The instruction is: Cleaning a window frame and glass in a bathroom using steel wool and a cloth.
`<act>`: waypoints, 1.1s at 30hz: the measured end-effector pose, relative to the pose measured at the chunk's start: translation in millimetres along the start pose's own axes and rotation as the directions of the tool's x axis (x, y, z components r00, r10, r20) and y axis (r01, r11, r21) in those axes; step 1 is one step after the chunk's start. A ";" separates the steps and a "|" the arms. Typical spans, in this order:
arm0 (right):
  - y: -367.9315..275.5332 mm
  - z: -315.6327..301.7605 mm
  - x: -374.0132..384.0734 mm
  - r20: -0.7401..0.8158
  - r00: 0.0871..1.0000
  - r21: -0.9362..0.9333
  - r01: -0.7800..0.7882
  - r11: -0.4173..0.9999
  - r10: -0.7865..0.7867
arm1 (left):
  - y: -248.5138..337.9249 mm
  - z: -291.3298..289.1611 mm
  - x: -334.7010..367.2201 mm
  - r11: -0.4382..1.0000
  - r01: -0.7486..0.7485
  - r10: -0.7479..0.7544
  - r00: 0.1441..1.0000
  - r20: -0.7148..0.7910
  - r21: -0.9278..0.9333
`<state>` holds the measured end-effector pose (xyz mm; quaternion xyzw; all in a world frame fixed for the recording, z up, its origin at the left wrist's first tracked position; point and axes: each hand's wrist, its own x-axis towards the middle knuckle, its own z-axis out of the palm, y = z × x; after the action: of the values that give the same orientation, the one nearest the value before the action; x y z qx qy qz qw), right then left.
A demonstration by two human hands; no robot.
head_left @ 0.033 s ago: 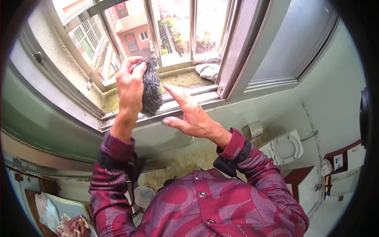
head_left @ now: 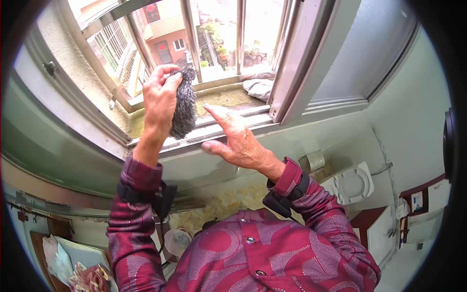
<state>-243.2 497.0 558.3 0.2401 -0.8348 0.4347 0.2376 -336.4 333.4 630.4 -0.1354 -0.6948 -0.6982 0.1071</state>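
Observation:
My left hand [head_left: 159,100] is raised in front of the open window, pinching the top end of a dark grey, shaggy cloth [head_left: 184,109] between thumb and fingertips. The cloth hangs down in a long bunch over the window's lower track [head_left: 214,132]. To the right of it, apart from the cloth, my right hand [head_left: 238,140] is open and holds nothing. Its thumb and fingers are spread toward the cloth. The fingers on the far side of my left hand are partly hidden.
Metal bars [head_left: 190,36] stand outside the window. A light grey rag [head_left: 259,88] lies on the outer sill. A sliding pane [head_left: 362,48] fills the right side. Below are a toilet [head_left: 354,185], a bucket [head_left: 178,241] and heaped fabrics [head_left: 90,278].
My left hand and the cloth have shifted slightly left, farther from my right hand. The cloth's lower end has swung a little up and left. My right hand remains open.

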 end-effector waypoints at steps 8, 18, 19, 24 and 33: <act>22.5 7.1 -4.6 0.043 0.994 -0.545 0.108 0.832 -0.101 | -44.0 -50.3 33.4 0.115 -0.411 0.012 0.911 0.413 0.904; 29.2 13.6 -7.9 -0.024 0.985 -0.434 0.141 0.890 -0.168 | -18.4 11.1 62.6 0.207 -0.481 -0.198 0.832 0.518 0.852; 32.4 16.0 -6.7 -0.010 0.979 -0.477 0.176 0.861 -0.205 | -20.0 32.4 70.6 0.130 -0.498 -0.307 0.802 0.513 0.857; 53.5 7.0 -8.0 -0.095 0.953 -0.542 0.194 0.818 -0.289 | -32.9 163.8 47.5 0.696 -0.527 -0.233 0.476 0.848 0.487; 32.9 17.4 -9.3 0.003 0.960 -0.440 0.252 0.862 -0.279 | -137.5 153.4 115.5 0.461 -0.863 0.312 0.376 0.872 0.207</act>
<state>-259.3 500.9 523.7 0.2801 -0.8620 0.2069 0.3683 -485.3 492.7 539.7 -0.6155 -0.7547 -0.1924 0.1207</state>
